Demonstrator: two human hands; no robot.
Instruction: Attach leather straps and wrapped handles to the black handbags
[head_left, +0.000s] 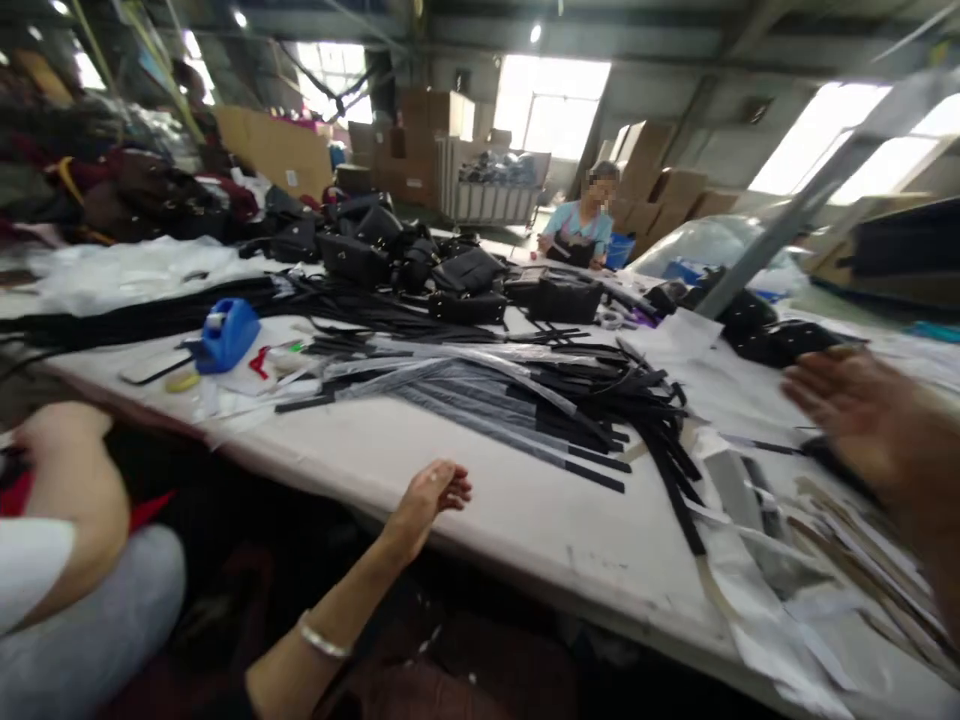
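My left hand (427, 500), with a silver bangle on the wrist, hovers by the near edge of the white table (517, 520). Its fingers are loosely curled and nothing shows in them. Raised at the far right, my right hand (847, 400) is blurred, with its fingers stretched out and no object in them. Between the two hands lies a pile of black straps (600, 390), some partly wrapped in clear plastic film (465, 390). White sheets and wrapping (739, 560) lie below my right hand.
A blue tape dispenser (229, 335) and a small red item (260, 363) stand left. Black bags (465, 270) are heaped behind the straps. A grey post (795, 200) slants at right. One co-worker (581, 225) sits opposite; another person's arm (75, 490) is at left.
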